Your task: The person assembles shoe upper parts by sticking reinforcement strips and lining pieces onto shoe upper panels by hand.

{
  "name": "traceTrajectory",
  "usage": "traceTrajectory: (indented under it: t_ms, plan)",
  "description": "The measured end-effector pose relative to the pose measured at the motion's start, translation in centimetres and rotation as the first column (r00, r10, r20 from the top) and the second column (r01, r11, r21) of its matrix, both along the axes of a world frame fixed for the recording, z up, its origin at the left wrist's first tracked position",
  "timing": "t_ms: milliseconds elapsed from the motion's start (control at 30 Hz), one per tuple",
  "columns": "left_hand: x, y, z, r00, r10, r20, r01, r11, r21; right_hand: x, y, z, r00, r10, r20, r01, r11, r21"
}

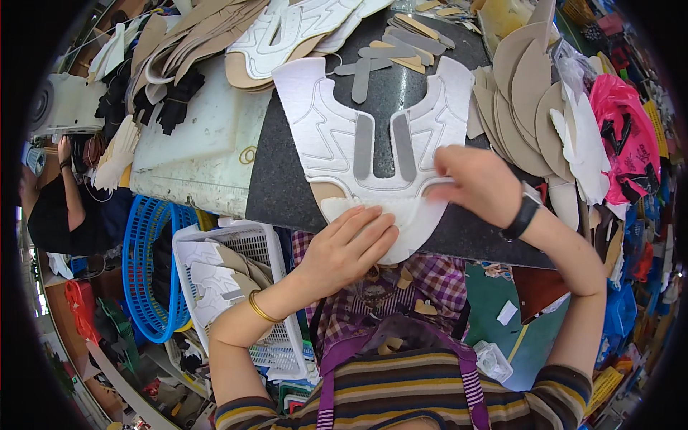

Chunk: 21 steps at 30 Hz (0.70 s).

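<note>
White shoe upper (373, 136) is laid flat on the dark worktop (287, 186); its lower edge is pressed by the flat left hand (351, 247) and pinched by the right hand (479, 183).

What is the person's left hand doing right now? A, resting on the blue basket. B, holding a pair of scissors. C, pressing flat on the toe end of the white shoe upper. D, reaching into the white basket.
C: the left hand lies palm down, fingers spread, on the near toe end of the white shoe upper on the dark work board.
</note>
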<state>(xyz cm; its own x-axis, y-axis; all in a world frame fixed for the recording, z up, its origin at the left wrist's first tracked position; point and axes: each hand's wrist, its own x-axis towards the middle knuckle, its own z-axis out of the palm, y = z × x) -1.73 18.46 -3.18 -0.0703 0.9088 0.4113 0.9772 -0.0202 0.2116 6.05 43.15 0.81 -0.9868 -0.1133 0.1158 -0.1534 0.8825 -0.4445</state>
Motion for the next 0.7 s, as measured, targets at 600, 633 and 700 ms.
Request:
traceTrajectory:
  t_ms: [600, 633, 700]
  plan:
    - [-2.7, 0.4, 1.8, 0.989, -0.074, 0.126, 0.076, 0.997, -0.014, 2.2, -3.3, -0.7, 0.901, 0.363, -0.237, -0.295, 0.914, 0.279]
    - [-3.3, 0.2, 2.3, 0.983, -0.135, 0.128, 0.147, 0.986, -0.083, 2.8, -3.4, -0.7, 0.905, 0.359, -0.228, -0.291, 0.913, 0.286]
    - [-4.2, 0.1, 2.4, 0.968, -0.223, 0.114, 0.231, 0.971, -0.063, 4.1, -3.6, -1.3, 0.902, 0.339, -0.266, -0.258, 0.919, 0.297]
